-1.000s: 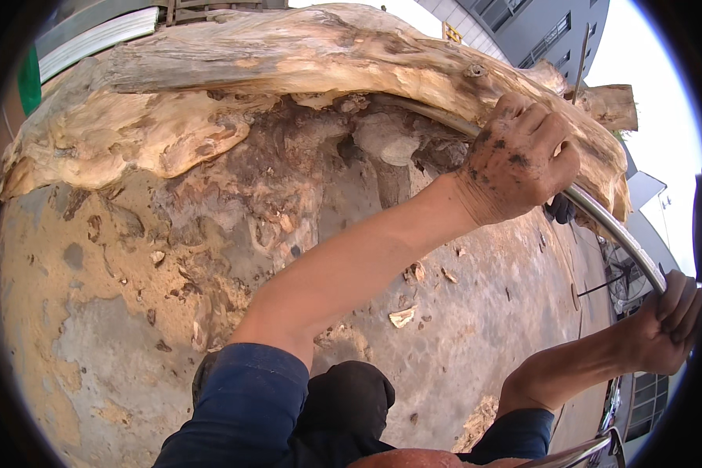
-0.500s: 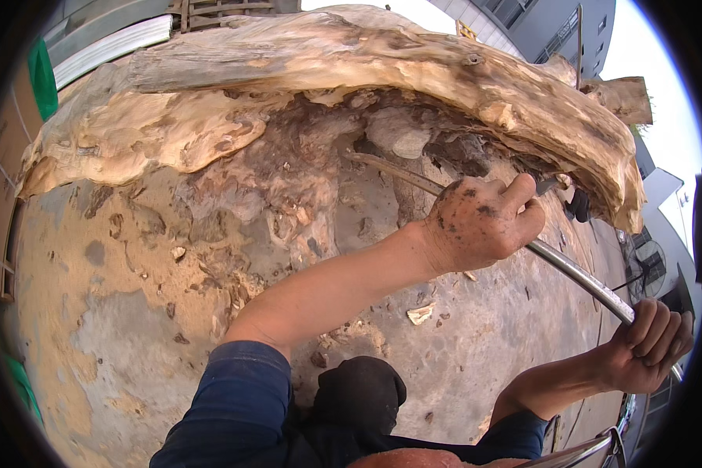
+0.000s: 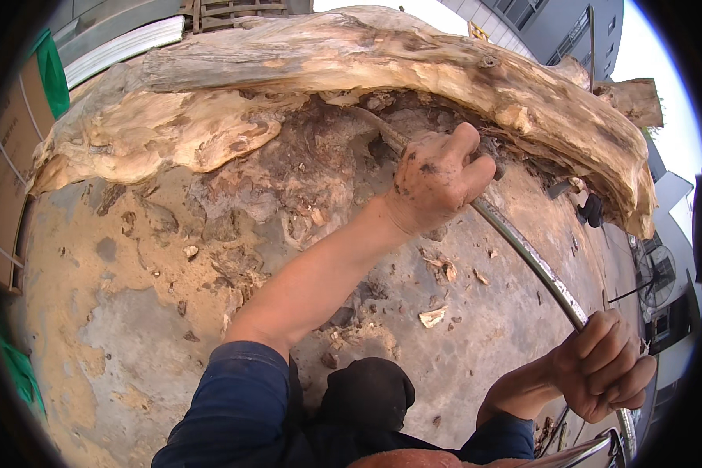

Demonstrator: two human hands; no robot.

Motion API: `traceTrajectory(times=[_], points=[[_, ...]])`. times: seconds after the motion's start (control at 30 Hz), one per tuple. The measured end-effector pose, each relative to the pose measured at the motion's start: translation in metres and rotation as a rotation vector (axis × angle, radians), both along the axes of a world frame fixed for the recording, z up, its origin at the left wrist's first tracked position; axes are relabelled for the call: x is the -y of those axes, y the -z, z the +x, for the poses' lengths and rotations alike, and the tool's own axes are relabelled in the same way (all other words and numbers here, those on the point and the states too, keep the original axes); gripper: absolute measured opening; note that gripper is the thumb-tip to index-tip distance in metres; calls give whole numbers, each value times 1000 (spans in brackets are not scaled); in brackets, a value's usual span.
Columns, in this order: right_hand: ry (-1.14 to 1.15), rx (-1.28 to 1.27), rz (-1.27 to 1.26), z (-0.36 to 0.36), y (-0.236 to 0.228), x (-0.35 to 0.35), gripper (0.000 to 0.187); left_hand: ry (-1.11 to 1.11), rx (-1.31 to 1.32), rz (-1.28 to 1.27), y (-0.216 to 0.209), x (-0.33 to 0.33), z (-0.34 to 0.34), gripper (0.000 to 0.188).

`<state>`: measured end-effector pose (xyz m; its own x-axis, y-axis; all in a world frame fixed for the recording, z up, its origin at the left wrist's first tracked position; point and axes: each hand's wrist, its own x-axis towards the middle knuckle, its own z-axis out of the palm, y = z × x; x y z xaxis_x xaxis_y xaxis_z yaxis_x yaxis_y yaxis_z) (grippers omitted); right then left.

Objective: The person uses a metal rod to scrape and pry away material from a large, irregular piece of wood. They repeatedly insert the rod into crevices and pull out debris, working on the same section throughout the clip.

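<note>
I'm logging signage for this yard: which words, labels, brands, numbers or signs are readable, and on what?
None is legible.
Strapped brown carton: dark printed marks, too small and blurred to read.
Metal bar: no legible lettering.
Log: no lettering visible.

We see glossy, speckled metal on the bar [image 3: 538, 267] and rough, grained wood on the tree trunk [image 3: 351, 62]. Our sleeve [image 3: 230, 394] is matt cloth; the carton [image 3: 9, 183] looks like matt cardboard.

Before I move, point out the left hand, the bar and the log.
Left hand [image 3: 435, 175]: head view, on the dirt-spotted back of the hand.
Bar [image 3: 532, 258]: head view, on the metal shaft, lower right of the left hand.
Log [image 3: 390, 66]: head view, on its pale side.
</note>
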<state>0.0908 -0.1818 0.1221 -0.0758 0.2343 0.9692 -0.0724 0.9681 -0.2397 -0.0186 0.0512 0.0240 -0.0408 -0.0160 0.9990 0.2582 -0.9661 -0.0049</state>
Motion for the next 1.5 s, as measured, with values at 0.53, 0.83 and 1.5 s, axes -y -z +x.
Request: traceTrajectory(times=[0.53,0.83,1.5], points=[[100,12,23,21,22,33,30,53,-114,95,-6,23,7,19],[184,-160,-122,45,70,38,38,39,-304,-40,47,33,11,19],[309,-324,-569,84,165,93,32,20,-537,-70,102,62,-3,21]])
